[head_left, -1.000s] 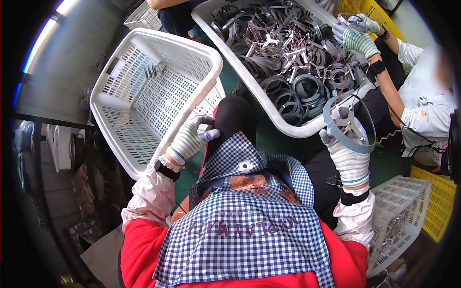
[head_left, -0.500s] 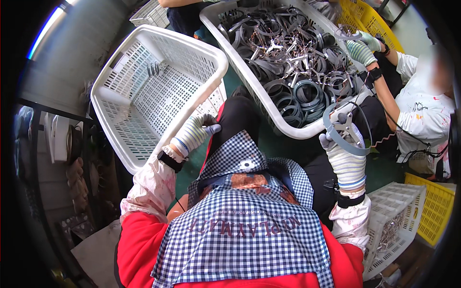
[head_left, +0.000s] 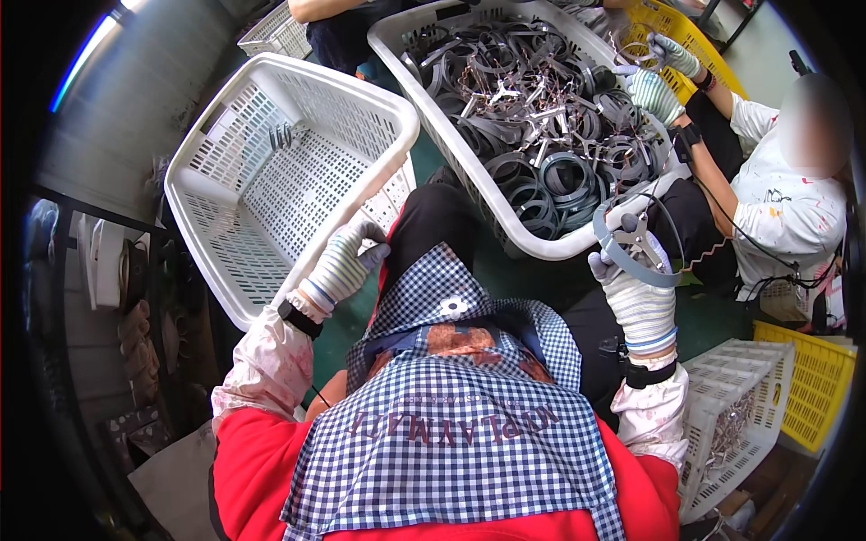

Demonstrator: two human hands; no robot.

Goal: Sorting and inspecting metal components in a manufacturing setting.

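A: We note the right hand (head_left: 637, 293), gloved, raised with the wrist upright. Its fingers are closed round a grey metal band clamp (head_left: 631, 248), which loops up above the knuckles.

B: Beyond that grip sits the big white basket (head_left: 505, 225) heaped with dark metal rings (head_left: 541, 135); the clamp hangs just off its near rim.

A: The left hand (head_left: 347, 261), also gloved, has its forearm angled up from the lower left. Its fingers curl loosely at the rim of the nearly empty white basket (head_left: 271, 180). We cannot tell whether it actually grips anything.

B: Across the heap, another person's gloved hands (head_left: 663, 77) hold a ring.
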